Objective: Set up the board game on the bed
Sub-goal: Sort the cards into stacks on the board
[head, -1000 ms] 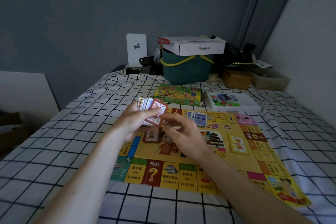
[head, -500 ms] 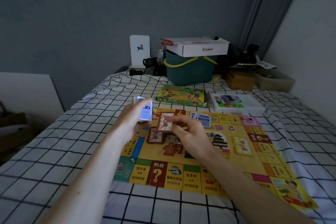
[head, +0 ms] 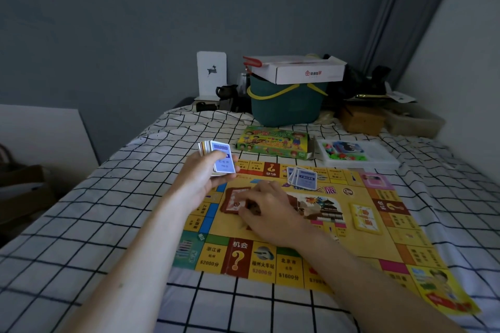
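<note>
A yellow game board (head: 359, 249) lies flat on the checked bed sheet. My left hand (head: 201, 180) grips a thick deck of cards (head: 216, 158), blue-faced card on top, above the board's left edge. My right hand (head: 266, 211) is down on the board, fingers pinching a red-bordered card (head: 232, 200) that lies on the red card pile. A small fan of blue cards (head: 303, 178) lies near the board's far edge. A yellow card pile (head: 365, 217) sits on the right half of the board.
The colourful game box (head: 273, 142) and a white tray of small pieces (head: 357, 153) lie beyond the board. A green basket (head: 286, 105) with a white carton on top stands at the bed's head. A wall runs along the right side.
My right hand took a red card from the deck and lowered it onto the red pile on the board. My left hand kept the deck, now showing a blue card.
</note>
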